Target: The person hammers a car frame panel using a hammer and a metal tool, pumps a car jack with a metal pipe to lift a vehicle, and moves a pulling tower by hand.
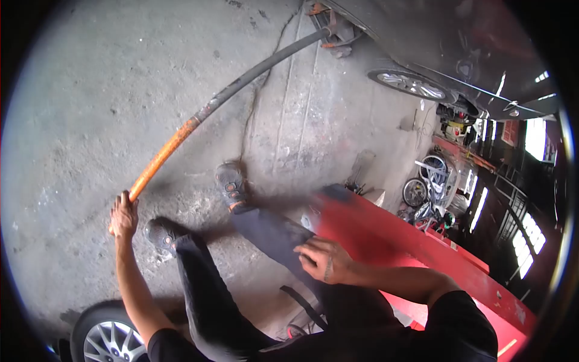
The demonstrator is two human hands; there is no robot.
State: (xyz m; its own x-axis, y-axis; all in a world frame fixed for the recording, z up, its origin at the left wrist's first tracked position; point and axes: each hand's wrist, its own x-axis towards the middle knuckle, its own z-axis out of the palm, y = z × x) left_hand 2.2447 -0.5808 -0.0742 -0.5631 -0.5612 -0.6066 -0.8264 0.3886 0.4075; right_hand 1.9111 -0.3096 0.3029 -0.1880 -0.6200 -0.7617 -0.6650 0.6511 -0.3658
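My left hand (124, 216) is closed around the end of a long floor jack handle (164, 155). The handle is orange near my hand and dark grey farther on. It looks curved through the lens and runs up to the floor jack (338, 30), which sits at the edge of a dark car (446, 36). Part of the jack is hidden under the car body. Over my thigh, my right hand (322, 259) hangs with its fingers loosely curled and nothing visible in them. I cannot tell whether it touches the trousers.
A red panel-like body (416, 253) stands close on my right. Behind my left arm is a wheel (111, 338) with a silver rim. The dark car's wheel (413, 84) is near the jack. A bicycle (425, 181) and clutter stand farther right. The concrete floor (90, 120) is cracked.
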